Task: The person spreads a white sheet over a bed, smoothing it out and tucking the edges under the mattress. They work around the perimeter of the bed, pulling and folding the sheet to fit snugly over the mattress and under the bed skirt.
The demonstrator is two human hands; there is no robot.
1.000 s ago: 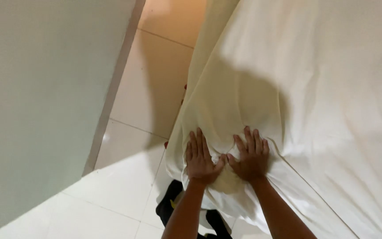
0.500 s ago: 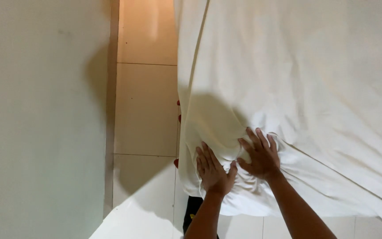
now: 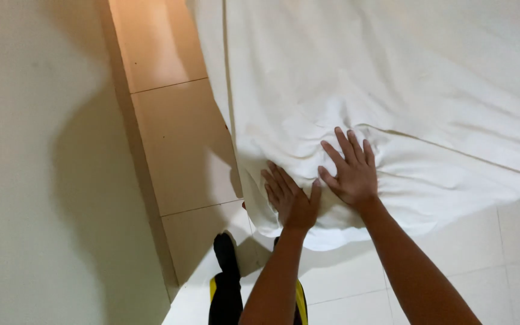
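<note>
A large white sheet (image 3: pixel 392 78) lies spread over a bed and fills the upper right of the head view; its near corner is bunched into folds and hangs toward the floor. My left hand (image 3: pixel 290 195) presses flat on the corner's edge with fingers apart. My right hand (image 3: pixel 349 170) rests just to its right, palm down on the crumpled folds, fingers spread. Neither hand grips the cloth.
A pale wall (image 3: pixel 37 162) runs down the left side. Between it and the bed lies a narrow strip of beige floor tiles (image 3: pixel 176 144). My dark trouser leg and foot (image 3: pixel 227 277) stand on the tiles below the bed corner.
The view has swung so the wall and floor strip shifted. Both hands stayed flat on the sheet corner, which looks more bunched under them.
</note>
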